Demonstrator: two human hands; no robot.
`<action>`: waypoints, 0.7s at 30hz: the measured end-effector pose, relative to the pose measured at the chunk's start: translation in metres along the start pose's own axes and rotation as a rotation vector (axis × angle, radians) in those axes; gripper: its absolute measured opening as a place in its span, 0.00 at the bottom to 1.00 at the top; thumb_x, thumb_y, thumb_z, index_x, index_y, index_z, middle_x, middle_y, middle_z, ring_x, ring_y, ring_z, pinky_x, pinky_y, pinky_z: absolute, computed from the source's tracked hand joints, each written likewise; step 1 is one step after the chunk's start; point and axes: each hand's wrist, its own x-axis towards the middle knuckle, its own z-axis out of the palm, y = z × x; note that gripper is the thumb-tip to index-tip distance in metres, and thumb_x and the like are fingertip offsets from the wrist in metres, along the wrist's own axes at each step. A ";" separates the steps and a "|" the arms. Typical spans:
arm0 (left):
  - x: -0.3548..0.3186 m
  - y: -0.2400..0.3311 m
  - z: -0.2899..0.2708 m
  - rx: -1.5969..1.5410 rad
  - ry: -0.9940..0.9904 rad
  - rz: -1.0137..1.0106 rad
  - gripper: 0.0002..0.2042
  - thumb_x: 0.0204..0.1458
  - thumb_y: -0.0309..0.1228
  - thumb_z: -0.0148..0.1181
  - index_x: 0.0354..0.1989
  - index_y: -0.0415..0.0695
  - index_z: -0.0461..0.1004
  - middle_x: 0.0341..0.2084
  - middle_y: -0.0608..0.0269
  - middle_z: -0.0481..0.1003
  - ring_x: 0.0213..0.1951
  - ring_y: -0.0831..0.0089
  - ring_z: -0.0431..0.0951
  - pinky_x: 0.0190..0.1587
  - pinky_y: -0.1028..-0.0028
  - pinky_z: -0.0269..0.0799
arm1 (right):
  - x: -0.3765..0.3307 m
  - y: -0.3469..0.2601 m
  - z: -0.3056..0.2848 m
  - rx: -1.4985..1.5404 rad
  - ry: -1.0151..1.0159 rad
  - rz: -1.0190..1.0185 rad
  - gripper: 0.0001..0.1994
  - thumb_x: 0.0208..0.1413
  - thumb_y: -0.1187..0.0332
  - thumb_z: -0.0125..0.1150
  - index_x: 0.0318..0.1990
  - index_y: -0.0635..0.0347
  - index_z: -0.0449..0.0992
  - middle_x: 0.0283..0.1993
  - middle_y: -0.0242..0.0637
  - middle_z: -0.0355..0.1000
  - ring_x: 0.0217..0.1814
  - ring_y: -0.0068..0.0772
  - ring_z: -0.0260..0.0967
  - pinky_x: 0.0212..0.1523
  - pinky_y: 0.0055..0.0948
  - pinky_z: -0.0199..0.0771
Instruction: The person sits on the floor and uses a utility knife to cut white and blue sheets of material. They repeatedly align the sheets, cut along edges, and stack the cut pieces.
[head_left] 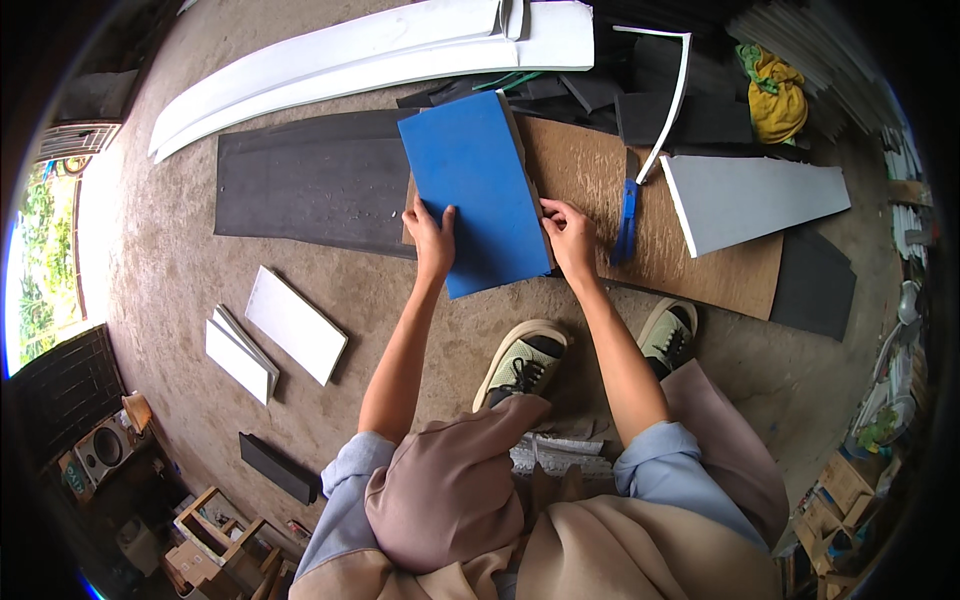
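Note:
A blue rectangular foam sheet (475, 190) lies tilted on a brown board (690, 250) on the floor. My left hand (432, 238) rests flat on the sheet's lower left part, fingers pressed on its surface. My right hand (568, 235) grips the sheet's right edge, where a stack of similar sheets shows underneath. A blue-handled knife (627, 222) lies on the board just right of my right hand. My shoes (525, 362) stand at the board's near edge.
A long black sheet (300, 185) lies left of the board. White foam panels (350, 60) lie at the back, a grey-white panel (750, 198) to the right, and small white slabs (290, 325) at the left. Dark foam offcuts and a yellow cloth (775, 95) sit behind.

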 end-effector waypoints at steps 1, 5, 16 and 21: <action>0.000 -0.001 0.001 0.021 0.016 -0.002 0.28 0.47 0.32 0.53 0.54 0.34 0.49 0.39 0.45 0.56 0.43 0.54 0.60 0.48 0.64 0.55 | 0.000 -0.001 0.000 0.001 -0.002 0.001 0.14 0.39 0.82 0.56 0.37 0.62 0.72 0.31 0.39 0.68 0.29 0.31 0.67 0.31 0.26 0.66; -0.001 0.003 0.001 0.097 -0.003 -0.040 0.29 0.47 0.32 0.54 0.54 0.34 0.48 0.40 0.44 0.55 0.45 0.53 0.58 0.49 0.62 0.54 | 0.000 0.000 0.000 0.008 -0.003 0.014 0.14 0.39 0.81 0.56 0.37 0.62 0.72 0.31 0.39 0.69 0.29 0.31 0.68 0.31 0.26 0.66; -0.022 0.078 -0.029 0.444 -0.186 0.457 0.41 0.38 0.35 0.62 0.59 0.42 0.42 0.57 0.52 0.43 0.59 0.53 0.41 0.55 0.47 0.35 | 0.000 -0.005 -0.061 -0.461 0.379 -0.089 0.09 0.45 0.74 0.55 0.36 0.59 0.71 0.41 0.38 0.63 0.43 0.37 0.59 0.43 0.32 0.62; 0.002 0.069 -0.019 0.514 -0.442 0.618 0.56 0.20 0.50 0.68 0.60 0.43 0.40 0.61 0.53 0.33 0.61 0.51 0.28 0.51 0.36 0.27 | -0.001 0.003 -0.068 -0.924 0.287 0.052 0.27 0.44 0.72 0.57 0.53 0.63 0.56 0.46 0.50 0.57 0.48 0.46 0.58 0.45 0.40 0.62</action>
